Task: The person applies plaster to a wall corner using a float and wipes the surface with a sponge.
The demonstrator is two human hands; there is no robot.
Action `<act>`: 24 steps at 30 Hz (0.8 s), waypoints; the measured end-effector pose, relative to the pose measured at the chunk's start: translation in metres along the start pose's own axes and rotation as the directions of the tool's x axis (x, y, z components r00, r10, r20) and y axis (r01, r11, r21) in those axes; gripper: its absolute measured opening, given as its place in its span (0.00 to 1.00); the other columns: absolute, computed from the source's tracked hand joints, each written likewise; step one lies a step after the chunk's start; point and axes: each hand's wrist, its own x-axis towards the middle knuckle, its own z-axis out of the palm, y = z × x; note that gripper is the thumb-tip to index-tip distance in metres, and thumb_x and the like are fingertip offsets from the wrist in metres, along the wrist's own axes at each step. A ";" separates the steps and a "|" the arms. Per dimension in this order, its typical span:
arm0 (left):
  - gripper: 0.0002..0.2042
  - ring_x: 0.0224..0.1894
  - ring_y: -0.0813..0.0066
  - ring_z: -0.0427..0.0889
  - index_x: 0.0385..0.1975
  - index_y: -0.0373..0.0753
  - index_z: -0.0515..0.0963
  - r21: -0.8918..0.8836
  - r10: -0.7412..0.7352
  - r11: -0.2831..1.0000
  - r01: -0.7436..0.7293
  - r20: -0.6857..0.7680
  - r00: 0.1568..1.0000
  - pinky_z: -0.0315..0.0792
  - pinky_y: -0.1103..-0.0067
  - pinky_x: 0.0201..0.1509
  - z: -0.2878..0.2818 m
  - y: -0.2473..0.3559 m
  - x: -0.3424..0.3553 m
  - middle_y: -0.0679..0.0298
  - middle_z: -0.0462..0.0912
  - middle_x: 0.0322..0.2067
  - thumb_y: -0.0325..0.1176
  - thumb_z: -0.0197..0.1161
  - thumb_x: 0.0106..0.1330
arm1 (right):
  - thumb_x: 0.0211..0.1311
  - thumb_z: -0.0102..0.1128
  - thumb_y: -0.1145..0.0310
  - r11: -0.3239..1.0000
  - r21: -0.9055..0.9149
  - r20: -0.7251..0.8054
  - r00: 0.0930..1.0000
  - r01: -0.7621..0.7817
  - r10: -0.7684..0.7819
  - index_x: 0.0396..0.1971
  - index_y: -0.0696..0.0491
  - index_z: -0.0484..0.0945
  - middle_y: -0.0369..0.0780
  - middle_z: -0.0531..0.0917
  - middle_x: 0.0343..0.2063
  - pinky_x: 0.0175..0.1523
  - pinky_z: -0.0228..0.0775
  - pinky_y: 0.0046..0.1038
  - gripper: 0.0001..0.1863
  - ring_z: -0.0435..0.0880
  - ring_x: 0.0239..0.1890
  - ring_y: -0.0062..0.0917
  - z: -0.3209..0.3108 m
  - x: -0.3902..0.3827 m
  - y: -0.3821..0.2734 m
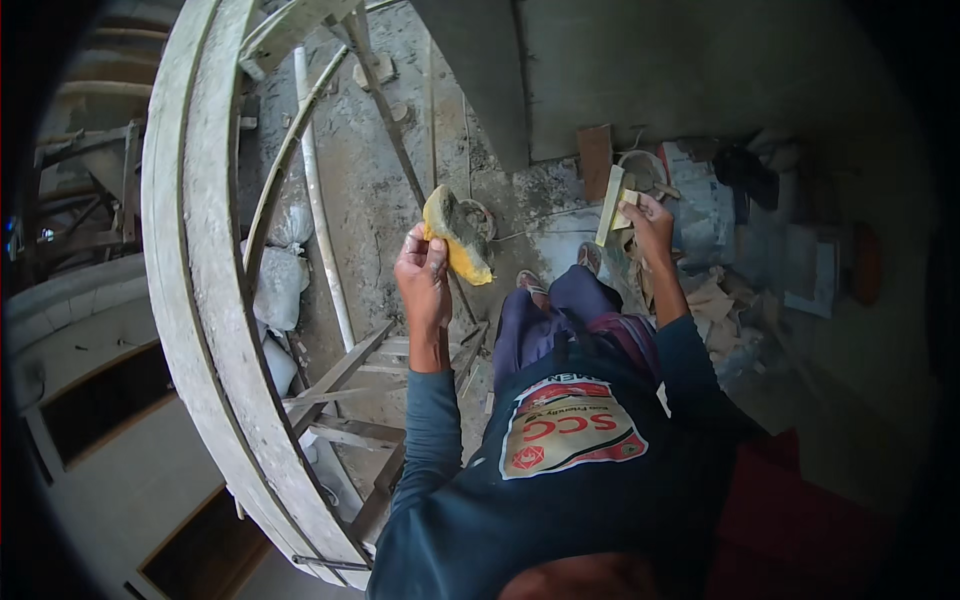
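Note:
My left hand (424,285) is closed on the edge of a yellow sponge (470,262), pinched between thumb and fingers. Grey, cement-like stuff covers much of the sponge's upper face. Off to the right, my right hand (652,228) grips the handle of a pale yellow plastering float (609,208). The float is tilted so that its long, narrow edge shows; its working face is mostly hidden. Both hands are raised in front of my body, well apart, and the two tools do not touch.
Long planks (215,300) run along my left, with a wooden ladder-like frame (360,432) and white sacks (280,290) beside them. Ahead rises a grey wall (700,80). A bucket (645,168), a brown board (594,160) and torn paper (712,305) lie near its foot.

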 end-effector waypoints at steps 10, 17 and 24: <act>0.07 0.32 0.81 0.79 0.43 0.35 0.78 0.336 -0.642 0.728 0.597 0.030 0.766 0.75 0.81 0.37 0.049 -0.319 0.021 0.67 0.81 0.34 0.29 0.60 0.70 | 0.58 0.66 0.72 0.932 -0.038 -0.305 0.892 -0.361 0.334 0.43 0.63 0.80 0.39 0.86 0.36 0.42 0.73 0.22 0.15 0.82 0.36 0.18 -0.138 -0.059 0.134; 0.12 0.28 0.75 0.81 0.41 0.31 0.78 0.487 -0.615 0.696 0.528 0.025 0.788 0.75 0.76 0.31 0.195 -0.520 0.107 0.58 0.83 0.30 0.28 0.67 0.60 | 0.61 0.65 0.72 0.912 -0.061 -0.314 0.875 -0.405 0.368 0.48 0.65 0.78 0.40 0.85 0.40 0.49 0.72 0.23 0.17 0.82 0.42 0.20 -0.191 -0.018 0.196; 0.05 0.26 0.74 0.80 0.34 0.30 0.79 0.548 -0.389 0.750 0.370 -0.087 0.917 0.74 0.77 0.28 0.238 -0.679 0.214 0.59 0.83 0.28 0.22 0.64 0.59 | 0.58 0.69 0.70 0.861 0.031 -0.334 0.807 -0.507 0.487 0.48 0.63 0.79 0.38 0.85 0.37 0.46 0.72 0.22 0.19 0.80 0.38 0.17 -0.210 0.030 0.271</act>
